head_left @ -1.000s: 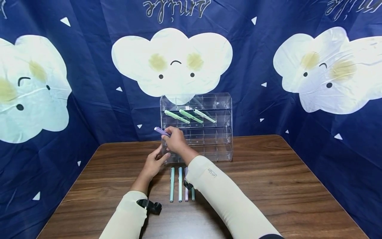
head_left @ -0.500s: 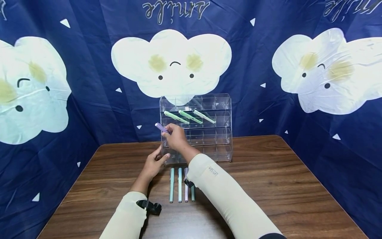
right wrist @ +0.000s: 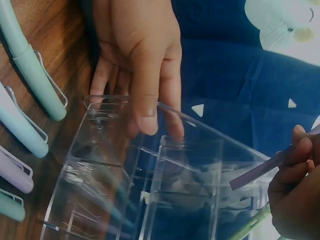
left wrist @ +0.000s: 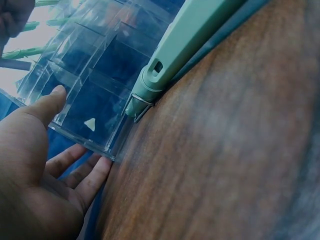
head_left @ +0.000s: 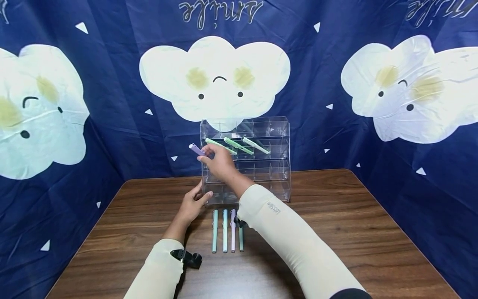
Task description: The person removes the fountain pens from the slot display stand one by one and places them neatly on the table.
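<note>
My right hand [head_left: 221,162] pinches a purple pen [head_left: 196,149] at the left side of a clear acrylic pen rack [head_left: 263,171]. The pen tilts, its outer end up and to the left; in the right wrist view its purple barrel [right wrist: 255,174] points over the rack's side. At the rack's lower left, my left hand [head_left: 191,204] grips the side wall, thumb in front and fingers outside. Three pens lean in an upper tier: a light green pen [head_left: 211,142], a green pen [head_left: 236,144] and a whitish pen [head_left: 255,145].
Several pens lie in a row before the rack: a green pen [head_left: 215,232], a pale blue pen [head_left: 225,232], a lilac pen [head_left: 233,238] and a teal pen [head_left: 241,243] partly under my right sleeve. A blue cloud-print curtain [head_left: 313,137] surrounds the wooden table [head_left: 336,232].
My right hand has risen along the rack's left side with the purple pen, from below the leaning pens to their height. The left hand stays on the rack.
</note>
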A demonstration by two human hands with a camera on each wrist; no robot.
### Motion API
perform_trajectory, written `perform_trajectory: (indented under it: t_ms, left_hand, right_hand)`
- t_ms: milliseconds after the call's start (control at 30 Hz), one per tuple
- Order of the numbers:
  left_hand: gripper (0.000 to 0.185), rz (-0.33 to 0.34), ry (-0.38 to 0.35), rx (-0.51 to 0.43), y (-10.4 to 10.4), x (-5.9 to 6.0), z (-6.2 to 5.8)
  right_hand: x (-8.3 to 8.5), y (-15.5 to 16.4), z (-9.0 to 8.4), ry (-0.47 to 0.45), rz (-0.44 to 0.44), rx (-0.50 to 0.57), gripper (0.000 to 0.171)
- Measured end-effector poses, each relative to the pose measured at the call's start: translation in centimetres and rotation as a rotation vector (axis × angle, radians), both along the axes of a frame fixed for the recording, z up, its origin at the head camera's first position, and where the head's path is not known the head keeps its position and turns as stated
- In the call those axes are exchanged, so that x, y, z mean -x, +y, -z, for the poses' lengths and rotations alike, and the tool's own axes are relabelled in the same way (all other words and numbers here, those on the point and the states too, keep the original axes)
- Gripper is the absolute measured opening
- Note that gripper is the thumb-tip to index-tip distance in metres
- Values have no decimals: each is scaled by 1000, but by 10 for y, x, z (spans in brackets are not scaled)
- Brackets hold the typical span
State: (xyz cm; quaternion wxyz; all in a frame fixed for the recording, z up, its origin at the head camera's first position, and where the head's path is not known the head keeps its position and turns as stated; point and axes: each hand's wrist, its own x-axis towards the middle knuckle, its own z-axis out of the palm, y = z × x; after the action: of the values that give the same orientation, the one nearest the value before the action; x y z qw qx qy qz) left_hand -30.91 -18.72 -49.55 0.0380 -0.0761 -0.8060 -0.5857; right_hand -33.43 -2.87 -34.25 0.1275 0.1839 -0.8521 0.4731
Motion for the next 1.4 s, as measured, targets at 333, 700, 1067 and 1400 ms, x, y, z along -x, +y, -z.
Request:
perform_trajectory:
  t_ms: [333,700,1067,1400]
  left_hand:
    - [73,2,9,8,-1,3,2]
    - [73,-3,-17,3,0,1,-1]
    - [73,-1,4,-10,1,2,3]
    - [74,-20,25,-2,0,3,4]
  right_hand:
    - [-16,7,-19,-31,-133,199,14]
    - [-30,19,-22,-18,-171,233,18]
    - [-44,36,-7,-74,-207,257,23]
    - [-53,53,9,-148,-249,291,42]
